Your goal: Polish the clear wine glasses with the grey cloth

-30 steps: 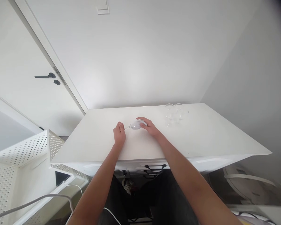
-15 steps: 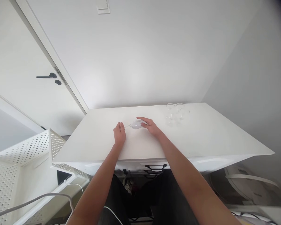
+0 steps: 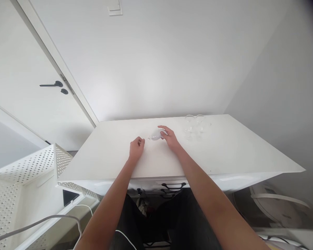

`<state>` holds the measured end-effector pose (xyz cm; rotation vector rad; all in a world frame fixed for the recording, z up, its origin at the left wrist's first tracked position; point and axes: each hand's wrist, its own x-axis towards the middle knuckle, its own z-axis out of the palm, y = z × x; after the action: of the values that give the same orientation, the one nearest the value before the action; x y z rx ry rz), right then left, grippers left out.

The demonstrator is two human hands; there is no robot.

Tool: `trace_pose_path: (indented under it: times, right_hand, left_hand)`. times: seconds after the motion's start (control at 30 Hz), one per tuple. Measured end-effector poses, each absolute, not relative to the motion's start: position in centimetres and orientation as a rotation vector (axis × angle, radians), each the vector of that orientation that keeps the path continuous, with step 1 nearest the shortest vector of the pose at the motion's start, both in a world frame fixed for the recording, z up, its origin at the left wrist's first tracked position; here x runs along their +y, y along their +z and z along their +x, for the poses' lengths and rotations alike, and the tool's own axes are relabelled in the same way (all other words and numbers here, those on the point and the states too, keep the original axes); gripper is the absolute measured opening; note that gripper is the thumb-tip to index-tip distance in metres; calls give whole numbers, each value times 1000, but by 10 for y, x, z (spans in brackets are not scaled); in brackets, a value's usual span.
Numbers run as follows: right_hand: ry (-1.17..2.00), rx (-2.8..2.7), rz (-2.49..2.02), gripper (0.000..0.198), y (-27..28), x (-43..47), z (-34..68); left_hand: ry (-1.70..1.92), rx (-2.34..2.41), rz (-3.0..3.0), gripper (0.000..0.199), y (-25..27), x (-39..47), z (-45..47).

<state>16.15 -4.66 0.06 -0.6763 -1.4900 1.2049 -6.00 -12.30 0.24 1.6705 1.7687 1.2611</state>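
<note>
My right hand point(image 3: 169, 137) grips a small, whitish, glossy egg-shaped thing point(image 3: 155, 134) just above the white cabinet top. The thing looks like a little balloon or glass bulb, its narrow tip pointing left towards my other hand. The thumb lies on its near right side, and the index finger reaches over the far side. My left hand point(image 3: 137, 147) is closed in a pinch, a short gap left of that tip. What its fingertips hold, if anything, is too small to make out. Several clear, glass-like round pieces point(image 3: 197, 126) stand on the cabinet to the right.
The white cabinet top point(image 3: 237, 149) runs along the wall, with black drawer handles point(image 3: 173, 186) on its front. At left stand a perforated white rack point(image 3: 39, 165) with cables and a door with a black handle point(image 3: 52, 85). A light switch point(image 3: 115, 7) is above.
The egg-shaped thing has moved slightly right and away with my right hand. A thin pale strip linked it to my left hand before; now a gap shows. My left hand has shifted slightly right.
</note>
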Motion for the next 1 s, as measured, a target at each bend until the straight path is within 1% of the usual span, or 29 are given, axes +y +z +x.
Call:
trace_pose_path:
  times: [0.07,0.23,0.43,0.6,0.77,0.87,1.0]
  right_hand:
    - [1193,-1404,-692,41,0,-44,162]
    - [1272,-1239,-651,48,1,-43,165]
    - [1269,-1145,-659,52,3,-43,165]
    - [1174,-1114,-730,48,-3,-39,164]
    - [1139,-922,-744,39,-6,-35,164]
    - [1246,-962,-686,42,-2,-41,160]
    - [1577,-1100,-532,36,9,-52,157]
  left_hand:
    - [1170,1724,1747,32,3,-122,-59]
    - [1165,1678,1890,25,1,-122,-56]
    - [1076,1767,1973,25,-1,-123,-56]
    - [1164,1932,1934,22,-3,-124,-58]
    - [1430,1966,1776,25,-3,-124,-63]
    - [1424,1822,1846,29,-3,-125,-62]
    - [1134,1639,2140,28,-3,-129,-58]
